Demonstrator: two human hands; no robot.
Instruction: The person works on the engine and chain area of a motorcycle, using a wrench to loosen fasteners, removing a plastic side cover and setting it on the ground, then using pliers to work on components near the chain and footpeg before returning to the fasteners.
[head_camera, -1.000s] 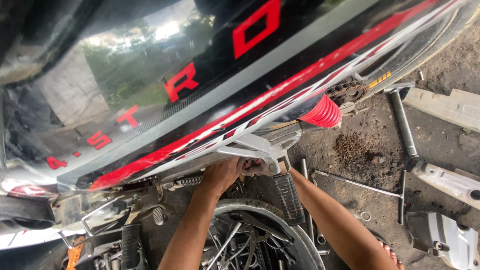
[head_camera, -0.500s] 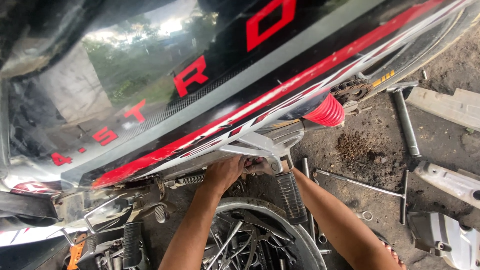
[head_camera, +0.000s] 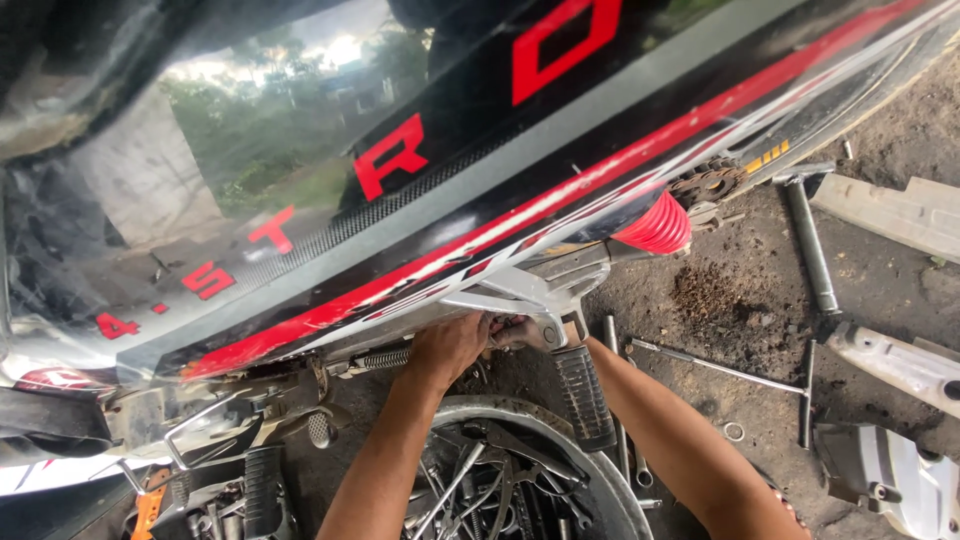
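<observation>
Since the earlier frames almost nothing has moved: both arms stay under the motorcycle and only the view has shifted a little.

The black and red body panel (head_camera: 420, 200) fills the upper half and runs on a slant, from lower left to upper right. Under it hangs the silver footrest bracket (head_camera: 520, 300), and from this bracket the black rubber footpeg (head_camera: 583, 395) points down toward the round tub of tools (head_camera: 560, 440). The long axis of the footpeg is nearly upright, with a small lean to the right.

The bracket lies just above and to the right of the left hand (head_camera: 450, 345). This hand is curled with the fingers pressed on the metal beside a coil spring (head_camera: 385, 357), so it is the nearer 1. The right hand (head_camera: 520, 332) goes behind the bracket and is mostly hidden; I cannot tell if it is closed or spread.

On the dirt floor (head_camera: 740, 300) to the right lies a T-handle wrench (head_camera: 720, 365).
</observation>
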